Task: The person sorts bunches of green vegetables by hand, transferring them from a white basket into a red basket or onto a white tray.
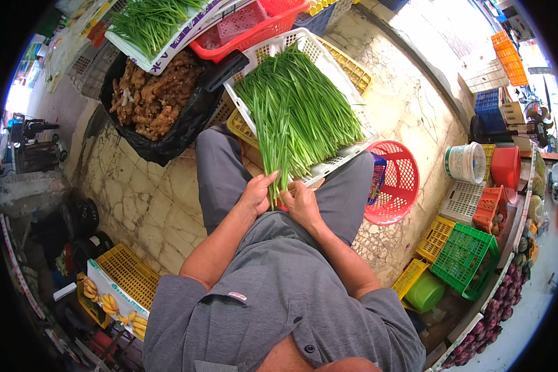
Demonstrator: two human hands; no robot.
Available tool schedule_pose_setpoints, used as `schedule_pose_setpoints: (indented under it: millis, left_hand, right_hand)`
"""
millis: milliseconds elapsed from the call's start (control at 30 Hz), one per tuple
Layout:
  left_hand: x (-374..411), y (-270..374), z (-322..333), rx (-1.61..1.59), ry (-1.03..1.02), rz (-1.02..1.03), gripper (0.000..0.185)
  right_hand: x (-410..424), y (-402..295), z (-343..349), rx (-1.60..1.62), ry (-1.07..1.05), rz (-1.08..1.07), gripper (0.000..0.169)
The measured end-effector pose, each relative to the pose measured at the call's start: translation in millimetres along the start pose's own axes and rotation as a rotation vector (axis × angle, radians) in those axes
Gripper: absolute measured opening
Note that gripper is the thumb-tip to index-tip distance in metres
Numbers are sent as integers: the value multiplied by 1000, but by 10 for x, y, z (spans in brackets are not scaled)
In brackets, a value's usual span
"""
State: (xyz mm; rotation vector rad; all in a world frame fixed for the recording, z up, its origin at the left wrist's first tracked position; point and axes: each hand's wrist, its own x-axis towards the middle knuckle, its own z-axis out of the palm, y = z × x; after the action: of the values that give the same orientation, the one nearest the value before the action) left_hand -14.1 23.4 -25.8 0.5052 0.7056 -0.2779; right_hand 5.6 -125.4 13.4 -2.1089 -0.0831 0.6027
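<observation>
A small bunch of garlic chives (270,144) points away from me, its pale stem ends low between my knees. My left hand (257,193) is closed around the stems from the left side. At the lower ends, my right hand (301,202) pinches some of the stems with thumb and fingers; its fingertips are partly hidden. Just beyond lies a thick layer of green chives (307,102) in a white perforated plastic crate (238,106). The held leaves overlap the left edge of this layer. The crate's near end sits between my knees, above yellow crates (353,69).
On the left, ginger (153,93) fills a black plastic bag (142,151). A foam box (160,65) of greens and a red basket (283,23) stand beyond. A round red basket (395,211) is by my right knee. Crates (462,255), a white bucket (462,162) and bananas (109,304) line the sides.
</observation>
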Motion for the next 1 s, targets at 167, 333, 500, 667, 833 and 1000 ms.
schedule_pose_setpoints:
  millis: [167, 333, 500, 667, 833, 1000]
  left_hand:
    - [-42, 4, -12, 8, -119, -28, 22]
    - [-31, 20, -15, 51, -169, -59, 20]
    - [-177, 85, 197, 35, -219, -74, 23]
    - [-142, 94, 131, 46, -191, -37, 21]
    - [-3, 81, 8, -6, -103, -34, 19]
    - [-50, 153, 115, -24, -29, -26, 17]
  right_hand:
    - [-22, 109, 84, 55, -80, -75, 27]
    - [5, -50, -117, 110, 3, -34, 29]
    - [310, -124, -137, 687, -123, 220, 20]
    - [287, -162, -167, 642, -149, 163, 19]
    - [-179, -122, -143, 609, -42, -253, 7]
    - [-547, -287, -553, 671, 53, -165, 7]
